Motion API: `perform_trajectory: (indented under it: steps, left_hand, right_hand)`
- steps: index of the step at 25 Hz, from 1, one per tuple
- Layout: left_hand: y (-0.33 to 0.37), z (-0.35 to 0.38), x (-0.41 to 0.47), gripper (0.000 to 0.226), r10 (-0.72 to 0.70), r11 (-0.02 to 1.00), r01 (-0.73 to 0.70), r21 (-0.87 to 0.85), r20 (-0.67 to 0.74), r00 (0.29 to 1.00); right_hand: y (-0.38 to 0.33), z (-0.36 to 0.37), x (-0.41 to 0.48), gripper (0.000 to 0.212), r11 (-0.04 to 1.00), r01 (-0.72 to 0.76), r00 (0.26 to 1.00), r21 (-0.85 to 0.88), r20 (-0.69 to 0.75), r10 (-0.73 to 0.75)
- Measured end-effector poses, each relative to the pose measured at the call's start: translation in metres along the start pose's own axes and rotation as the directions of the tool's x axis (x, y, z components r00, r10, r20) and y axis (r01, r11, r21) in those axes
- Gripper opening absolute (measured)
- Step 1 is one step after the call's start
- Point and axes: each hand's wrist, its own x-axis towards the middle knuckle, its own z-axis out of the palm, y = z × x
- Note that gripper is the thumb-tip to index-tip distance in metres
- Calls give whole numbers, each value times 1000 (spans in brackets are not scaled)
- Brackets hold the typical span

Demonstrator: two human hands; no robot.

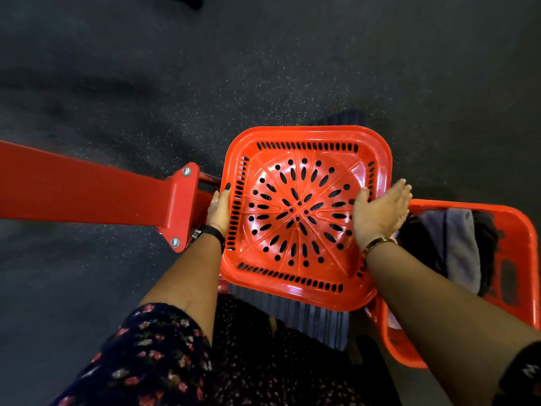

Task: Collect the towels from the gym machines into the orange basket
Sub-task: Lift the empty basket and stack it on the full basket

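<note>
Plainly the orange basket (307, 133) wants steadying from both sides and keeping level, so the ribbed towel (292, 313) poking out under its near edge does not slip away. The left hand (218, 212) holds the left rim, thumb hooked over the edge, forearm stretched forward beside the red machine beam (87, 186). The right hand (380, 212) lies flat on the right wall, fingers straight, gripping nothing. A second basket (527, 244) just beside it holds a grey towel (462, 250).
</note>
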Motion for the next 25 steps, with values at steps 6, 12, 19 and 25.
perform_trajectory:
  steps: [6, 12, 19, 25]
  left_hand:
    - [5, 6, -8, 85, -2, 998, -3, -69, -79, 997]
    - [32, 14, -38, 89, -15, 988, 15, -156, -1, 1000]
    - [36, 12, -36, 72, 18, 984, -17, -176, 1, 1000]
    - [138, 56, -182, 93, 186, 976, -191, -105, -57, 981]
  right_hand:
    - [6, 2, 7, 87, 999, 26, 990, -23, 141, -22]
    - [3, -15, 9, 87, 990, -45, 977, 131, 210, 16]
    - [1, -88, 8, 82, 953, -40, 974, 300, 226, -30]
    - [-10, -191, 14, 81, 908, -10, 983, 419, 173, -69]
